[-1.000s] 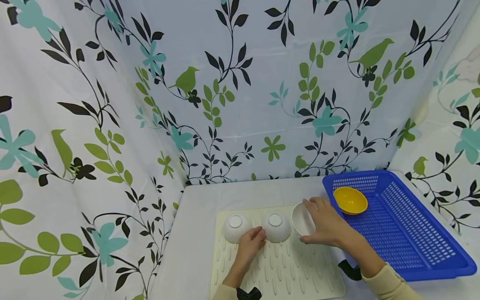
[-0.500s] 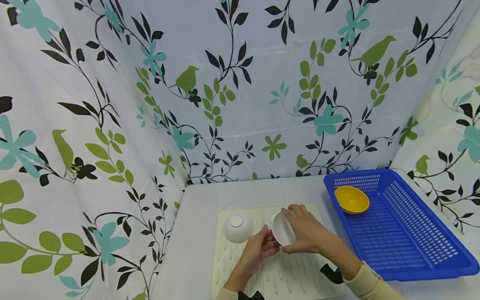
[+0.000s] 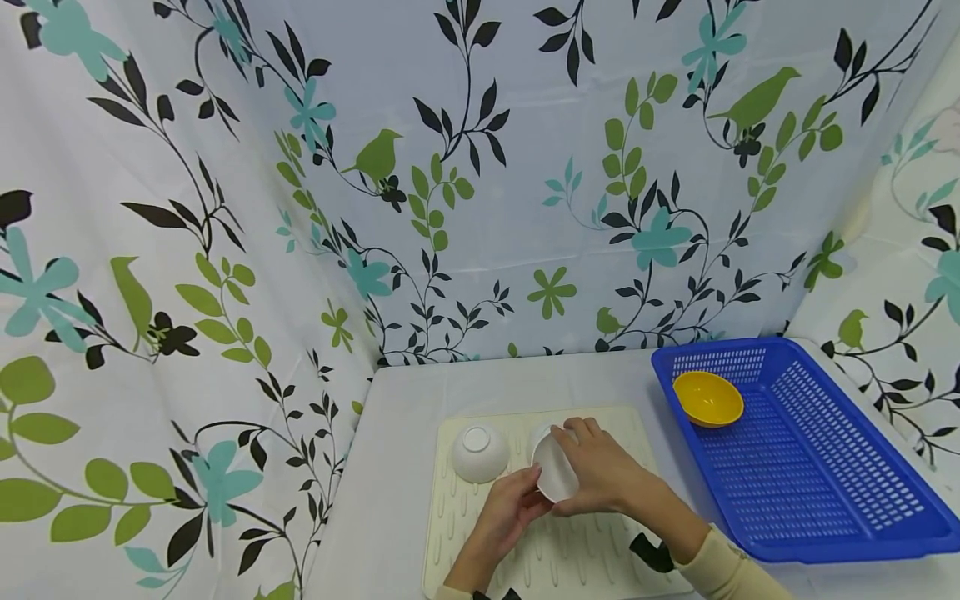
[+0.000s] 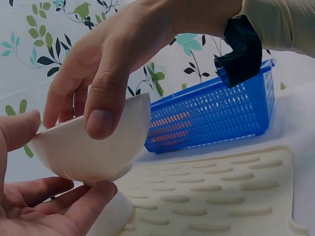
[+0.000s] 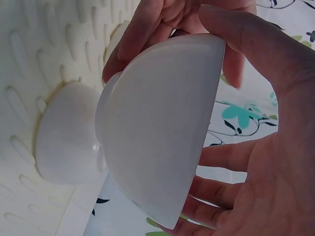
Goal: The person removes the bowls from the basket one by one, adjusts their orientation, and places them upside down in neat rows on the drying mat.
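Observation:
Over the ribbed cream mat (image 3: 450, 533), a white bowl (image 3: 555, 473) is held tilted between both hands. My right hand (image 3: 606, 473) grips its rim from above, thumb and fingers on opposite sides. With the thumb at the rim and the fingers under the base, my left hand (image 4: 54, 211) holds the same bowl from the other side. One upturned white bowl (image 3: 480, 457) rests on the mat at the left. Another upturned bowl (image 5: 69, 137) sits on the mat just beneath the held one, mostly hidden in the head view.
To the right stands a blue plastic basket (image 3: 840, 467), with a yellow bowl (image 3: 708, 400) in its far left corner. The mat lies on a white table (image 3: 375, 483). A patterned curtain (image 3: 480, 208) surrounds the table at the back and sides.
My right hand has brought the white bowl leftward from the mat's right side. My left hand has left the upturned bowls and taken hold of the carried bowl.

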{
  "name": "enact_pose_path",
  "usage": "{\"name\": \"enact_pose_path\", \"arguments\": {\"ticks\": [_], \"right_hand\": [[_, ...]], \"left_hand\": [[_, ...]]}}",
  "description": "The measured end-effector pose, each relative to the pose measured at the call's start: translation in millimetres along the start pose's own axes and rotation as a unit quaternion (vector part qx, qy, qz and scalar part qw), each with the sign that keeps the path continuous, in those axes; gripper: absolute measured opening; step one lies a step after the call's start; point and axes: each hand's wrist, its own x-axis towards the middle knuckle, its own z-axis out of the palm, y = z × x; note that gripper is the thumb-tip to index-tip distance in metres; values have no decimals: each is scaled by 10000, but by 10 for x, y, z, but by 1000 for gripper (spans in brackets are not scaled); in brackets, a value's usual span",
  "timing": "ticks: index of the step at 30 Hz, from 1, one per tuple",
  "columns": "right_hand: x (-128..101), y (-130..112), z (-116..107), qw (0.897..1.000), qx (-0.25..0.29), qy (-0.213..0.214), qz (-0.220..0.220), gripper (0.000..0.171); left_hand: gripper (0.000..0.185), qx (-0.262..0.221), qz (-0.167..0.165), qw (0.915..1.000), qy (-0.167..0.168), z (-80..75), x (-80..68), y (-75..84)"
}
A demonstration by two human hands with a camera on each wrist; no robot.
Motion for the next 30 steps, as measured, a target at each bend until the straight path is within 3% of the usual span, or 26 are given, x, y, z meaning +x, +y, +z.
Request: {"name": "enact_pose_path", "arguments": {"ticks": [11, 17, 24, 30], "right_hand": [[-16, -53, 41, 9997, -15, 118, -190, 123], [-30, -70, 15, 9992, 397, 45, -93, 123], [-5, -60, 5, 9834, 1457, -488, 961, 103], [22, -35, -4, 9730, 1876, -569, 1220, 76]], "left_hand": [[57, -71, 2, 9999, -99, -123, -55, -42], [55, 95, 226, 9996, -160, -189, -94, 12], [58, 522, 688, 9963, 13, -284, -160, 95], [60, 652, 868, 9940, 92, -335, -219, 158]]}}
